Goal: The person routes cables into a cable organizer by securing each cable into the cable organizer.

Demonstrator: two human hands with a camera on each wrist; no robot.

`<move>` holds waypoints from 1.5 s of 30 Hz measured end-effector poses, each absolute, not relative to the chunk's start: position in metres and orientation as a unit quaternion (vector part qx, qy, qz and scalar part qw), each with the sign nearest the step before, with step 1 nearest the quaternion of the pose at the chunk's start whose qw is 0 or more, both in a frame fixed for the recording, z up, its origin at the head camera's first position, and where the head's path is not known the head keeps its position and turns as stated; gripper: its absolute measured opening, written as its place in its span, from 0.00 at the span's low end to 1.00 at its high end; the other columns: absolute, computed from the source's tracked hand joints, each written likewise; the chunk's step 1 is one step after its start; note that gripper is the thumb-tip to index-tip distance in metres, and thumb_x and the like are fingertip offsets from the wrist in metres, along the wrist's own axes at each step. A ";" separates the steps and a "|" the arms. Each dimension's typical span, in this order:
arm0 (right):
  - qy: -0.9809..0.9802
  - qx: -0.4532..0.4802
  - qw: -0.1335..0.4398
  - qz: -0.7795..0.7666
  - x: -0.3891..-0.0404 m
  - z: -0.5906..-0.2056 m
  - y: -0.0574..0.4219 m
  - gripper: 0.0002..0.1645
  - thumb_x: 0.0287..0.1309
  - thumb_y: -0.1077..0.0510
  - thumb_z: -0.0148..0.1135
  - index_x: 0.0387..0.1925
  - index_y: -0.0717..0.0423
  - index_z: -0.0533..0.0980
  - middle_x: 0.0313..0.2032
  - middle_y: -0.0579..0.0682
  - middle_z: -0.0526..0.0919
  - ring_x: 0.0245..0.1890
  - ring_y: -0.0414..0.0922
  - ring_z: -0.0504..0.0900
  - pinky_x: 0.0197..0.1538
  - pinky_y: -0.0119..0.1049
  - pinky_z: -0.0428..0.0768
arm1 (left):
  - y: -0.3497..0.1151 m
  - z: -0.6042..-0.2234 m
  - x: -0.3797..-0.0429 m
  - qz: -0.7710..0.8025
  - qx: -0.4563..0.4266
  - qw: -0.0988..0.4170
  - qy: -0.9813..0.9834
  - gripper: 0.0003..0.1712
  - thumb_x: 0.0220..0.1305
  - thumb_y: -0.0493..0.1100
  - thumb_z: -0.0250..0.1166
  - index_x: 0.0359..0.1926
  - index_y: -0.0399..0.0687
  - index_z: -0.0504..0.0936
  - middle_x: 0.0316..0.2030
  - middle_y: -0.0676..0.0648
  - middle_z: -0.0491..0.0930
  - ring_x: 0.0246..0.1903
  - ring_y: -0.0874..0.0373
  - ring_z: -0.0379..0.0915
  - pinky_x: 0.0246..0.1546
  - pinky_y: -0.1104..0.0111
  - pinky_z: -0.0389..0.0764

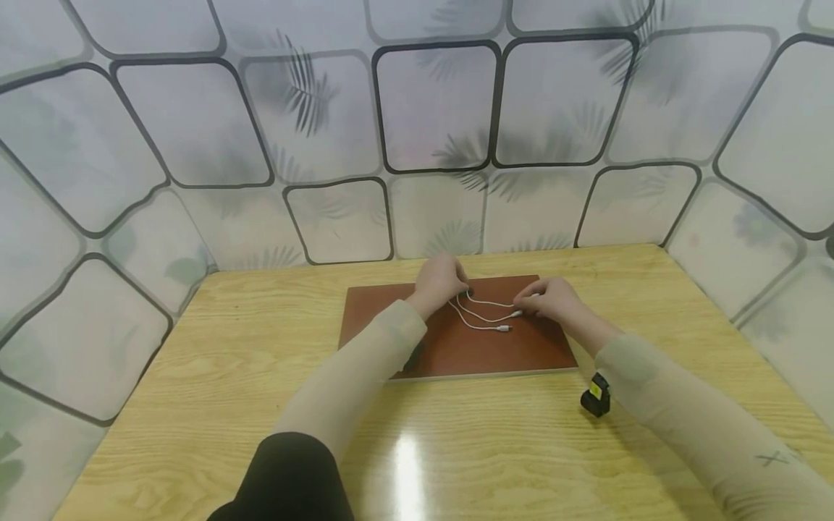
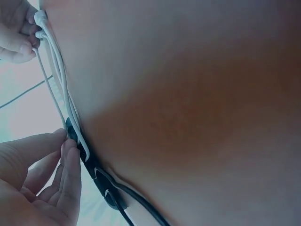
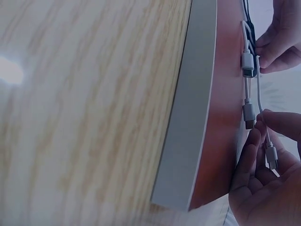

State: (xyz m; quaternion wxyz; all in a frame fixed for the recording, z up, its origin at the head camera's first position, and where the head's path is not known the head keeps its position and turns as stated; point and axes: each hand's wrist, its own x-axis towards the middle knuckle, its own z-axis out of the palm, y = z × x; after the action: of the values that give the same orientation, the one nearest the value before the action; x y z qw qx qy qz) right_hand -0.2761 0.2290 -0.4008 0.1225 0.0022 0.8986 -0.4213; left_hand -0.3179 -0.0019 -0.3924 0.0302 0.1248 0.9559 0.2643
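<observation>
On a brown board (image 1: 495,354), several white charging cables (image 1: 485,328) fan out to the right from a black cable holder (image 2: 96,176). My left hand (image 1: 439,284) pinches one white cable where it meets the holder, at the board's far side. My right hand (image 1: 550,298) pinches the same cable near its free end, just behind the connector (image 3: 272,155). Two other white connectors (image 3: 249,115) lie on the board beside my right fingers. Black cables (image 2: 141,202) also run through the holder, farther along it.
The board rests on a light wood table (image 1: 247,391), its pale edge (image 3: 186,117) facing me. A patterned curtain (image 1: 436,108) surrounds the table at the back and sides. A small black device (image 1: 596,396) with a yellow mark sits by my right sleeve.
</observation>
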 end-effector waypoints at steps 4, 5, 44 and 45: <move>0.900 0.003 0.120 -0.420 -0.275 -0.400 0.228 0.16 0.72 0.55 0.67 0.50 0.65 0.87 0.42 0.52 0.87 0.40 0.41 0.83 0.48 0.37 0.87 | 0.000 -0.391 -0.317 0.245 0.122 0.026 0.962 0.03 0.67 0.39 0.75 0.38 0.45 0.93 0.40 0.48 0.93 0.41 0.53 0.88 0.44 0.63 0.90; 0.900 0.004 0.118 -0.419 -0.274 -0.400 0.227 0.16 0.72 0.55 0.67 0.50 0.65 0.87 0.42 0.51 0.87 0.40 0.41 0.83 0.48 0.37 0.87 | 0.001 -0.391 -0.318 0.241 0.120 0.026 0.963 0.03 0.67 0.39 0.75 0.38 0.45 0.93 0.40 0.48 0.93 0.41 0.53 0.88 0.44 0.64 0.90; 0.944 -0.026 0.072 -0.320 -0.269 -0.402 0.223 0.14 0.70 0.52 0.69 0.44 0.59 0.89 0.53 0.63 0.89 0.58 0.64 0.82 0.62 0.61 0.81 | -0.014 -0.395 -0.325 0.350 0.119 0.072 0.927 0.10 0.70 0.40 0.71 0.46 0.38 0.92 0.42 0.41 0.93 0.42 0.49 0.91 0.42 0.69 0.89; 0.945 -0.027 0.070 -0.319 -0.268 -0.402 0.222 0.14 0.70 0.51 0.69 0.44 0.59 0.89 0.53 0.62 0.89 0.58 0.64 0.82 0.61 0.61 0.81 | -0.015 -0.395 -0.325 0.365 0.117 0.078 0.920 0.10 0.70 0.39 0.70 0.46 0.37 0.92 0.42 0.40 0.93 0.42 0.49 0.91 0.41 0.70 0.89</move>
State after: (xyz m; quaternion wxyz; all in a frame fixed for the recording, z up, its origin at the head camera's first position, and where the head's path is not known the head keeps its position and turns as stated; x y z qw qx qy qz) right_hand -0.2684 0.2225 -0.4016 0.0704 -0.0273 0.9448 -0.3188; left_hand -0.3250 -0.0152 -0.3953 0.0777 0.1171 0.9202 0.3653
